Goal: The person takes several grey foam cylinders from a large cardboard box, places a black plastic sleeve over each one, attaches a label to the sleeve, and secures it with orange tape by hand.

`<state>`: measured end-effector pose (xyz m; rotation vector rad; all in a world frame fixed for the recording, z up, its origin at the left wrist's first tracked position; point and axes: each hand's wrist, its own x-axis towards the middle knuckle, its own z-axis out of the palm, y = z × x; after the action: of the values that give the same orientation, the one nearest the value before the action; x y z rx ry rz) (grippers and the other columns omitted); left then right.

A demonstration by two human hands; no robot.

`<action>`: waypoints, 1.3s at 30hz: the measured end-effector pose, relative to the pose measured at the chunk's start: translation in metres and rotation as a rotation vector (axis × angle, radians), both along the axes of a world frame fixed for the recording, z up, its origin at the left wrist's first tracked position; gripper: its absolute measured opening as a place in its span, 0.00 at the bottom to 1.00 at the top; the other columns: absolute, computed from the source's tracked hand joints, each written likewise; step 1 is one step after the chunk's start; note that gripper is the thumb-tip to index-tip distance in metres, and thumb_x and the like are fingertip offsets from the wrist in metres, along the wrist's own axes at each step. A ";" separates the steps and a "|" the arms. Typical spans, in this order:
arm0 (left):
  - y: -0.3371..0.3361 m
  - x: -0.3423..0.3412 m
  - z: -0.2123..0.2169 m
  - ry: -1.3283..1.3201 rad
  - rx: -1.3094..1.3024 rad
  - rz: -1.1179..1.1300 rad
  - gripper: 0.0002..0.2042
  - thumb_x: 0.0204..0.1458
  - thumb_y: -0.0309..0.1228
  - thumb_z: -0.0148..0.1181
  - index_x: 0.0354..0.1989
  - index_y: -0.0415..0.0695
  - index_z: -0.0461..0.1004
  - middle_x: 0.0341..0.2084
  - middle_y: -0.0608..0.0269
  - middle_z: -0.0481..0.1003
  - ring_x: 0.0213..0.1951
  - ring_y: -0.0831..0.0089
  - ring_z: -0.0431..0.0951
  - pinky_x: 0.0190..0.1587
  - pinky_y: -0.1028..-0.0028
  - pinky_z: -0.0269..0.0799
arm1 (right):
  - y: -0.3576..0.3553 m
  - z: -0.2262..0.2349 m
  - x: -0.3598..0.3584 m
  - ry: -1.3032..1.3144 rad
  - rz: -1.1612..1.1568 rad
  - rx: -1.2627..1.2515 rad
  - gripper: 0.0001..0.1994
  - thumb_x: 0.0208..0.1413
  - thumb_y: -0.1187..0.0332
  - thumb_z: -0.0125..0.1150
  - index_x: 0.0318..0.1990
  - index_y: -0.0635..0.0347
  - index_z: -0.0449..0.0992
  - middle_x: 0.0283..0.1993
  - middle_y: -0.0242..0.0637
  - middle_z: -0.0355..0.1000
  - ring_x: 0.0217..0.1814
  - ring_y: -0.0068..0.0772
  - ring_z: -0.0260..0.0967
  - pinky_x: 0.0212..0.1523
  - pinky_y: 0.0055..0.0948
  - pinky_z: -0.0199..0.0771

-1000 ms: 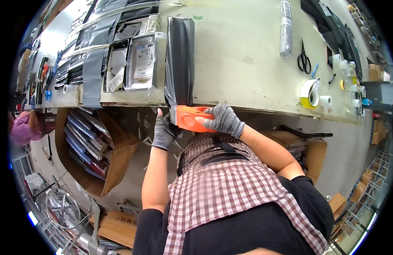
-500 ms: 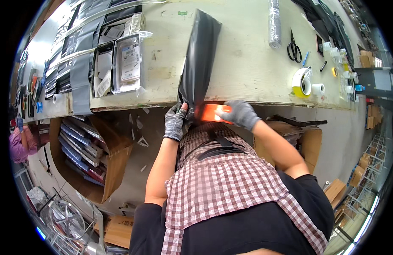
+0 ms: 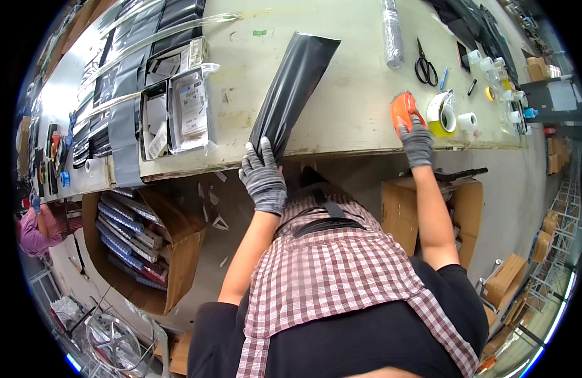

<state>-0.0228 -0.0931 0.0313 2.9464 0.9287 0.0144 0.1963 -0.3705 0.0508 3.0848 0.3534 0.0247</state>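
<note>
My left hand (image 3: 263, 177), in a grey glove, pinches the near end of a long black plastic bag (image 3: 292, 88) that lies slanted across the pale worktable (image 3: 341, 107). My right hand (image 3: 416, 140), also gloved, reaches out to the right and rests on an orange tape dispenser (image 3: 402, 107) standing on the table beside a yellow-rimmed tape roll (image 3: 442, 112). The two hands are far apart.
Black scissors (image 3: 423, 63), a grey wrapped roll (image 3: 392, 31) and small bottles sit at the table's far right. Clear-bagged items (image 3: 190, 110) and stacked dark bags lie to the left. Open cardboard boxes (image 3: 143, 252) stand under the table. Another person (image 3: 36, 230) is at far left.
My right hand carried the orange dispenser away from the bag's near end to the right and set it on the table by the tape rolls. The left hand stayed on the bag.
</note>
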 end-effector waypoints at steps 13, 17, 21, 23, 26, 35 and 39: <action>0.006 0.025 0.002 -0.239 -1.662 0.066 0.33 0.46 0.58 0.51 0.49 0.39 0.65 0.42 0.50 0.70 0.42 0.60 0.71 0.43 0.66 0.67 | 0.136 -0.011 -0.125 1.514 -0.031 1.443 0.31 0.47 0.46 0.57 0.52 0.58 0.62 0.41 0.27 0.64 0.40 0.18 0.61 0.39 0.19 0.64; 0.023 0.013 0.029 0.181 -0.876 -0.149 0.37 0.47 0.62 0.42 0.53 0.39 0.63 0.50 0.42 0.64 0.52 0.50 0.63 0.53 0.64 0.59 | 0.082 -0.032 -0.104 1.573 0.052 1.402 0.32 0.45 0.53 0.61 0.55 0.59 0.60 0.41 0.26 0.63 0.40 0.17 0.58 0.39 0.16 0.59; 0.050 -0.026 0.027 0.049 -1.218 0.000 0.32 0.50 0.51 0.51 0.53 0.35 0.62 0.50 0.48 0.67 0.55 0.63 0.65 0.56 0.72 0.57 | 0.070 0.007 -0.079 1.474 -0.036 1.328 0.33 0.41 0.53 0.64 0.54 0.58 0.61 0.43 0.28 0.66 0.42 0.17 0.62 0.37 0.16 0.62; 0.048 -0.034 0.005 -0.014 -1.311 0.206 0.27 0.50 0.48 0.54 0.52 0.39 0.65 0.41 0.56 0.73 0.40 0.72 0.73 0.45 0.75 0.66 | 0.109 0.017 -0.022 1.465 0.122 1.194 0.32 0.41 0.55 0.65 0.54 0.58 0.62 0.44 0.30 0.67 0.43 0.19 0.64 0.38 0.19 0.65; 0.035 0.004 0.021 -0.118 -1.289 0.117 0.25 0.51 0.46 0.54 0.52 0.41 0.66 0.31 0.61 0.74 0.29 0.78 0.71 0.36 0.77 0.68 | 0.223 0.062 0.085 1.078 0.395 1.271 0.29 0.43 0.58 0.64 0.52 0.61 0.63 0.40 0.32 0.69 0.38 0.22 0.65 0.36 0.22 0.66; 0.055 0.078 0.021 -0.106 -1.133 -0.036 0.15 0.50 0.39 0.57 0.37 0.39 0.74 0.29 0.60 0.75 0.33 0.75 0.73 0.39 0.76 0.69 | 0.307 0.103 0.270 -0.336 0.866 1.002 0.20 0.49 0.73 0.55 0.52 0.55 0.67 0.58 0.40 0.59 0.55 0.38 0.62 0.54 0.29 0.61; 0.164 0.103 0.076 -0.564 -0.998 0.147 0.07 0.50 0.32 0.57 0.30 0.41 0.73 0.22 0.70 0.73 0.25 0.81 0.69 0.29 0.80 0.67 | 0.115 -0.051 0.323 -0.173 -0.078 -0.008 0.37 0.37 0.56 0.65 0.58 0.46 0.57 0.62 0.54 0.48 0.60 0.51 0.53 0.59 0.39 0.54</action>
<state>0.0800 0.0712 0.1071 1.8082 0.7407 0.2796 0.5198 -0.2550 0.0003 3.0556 0.2255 0.2852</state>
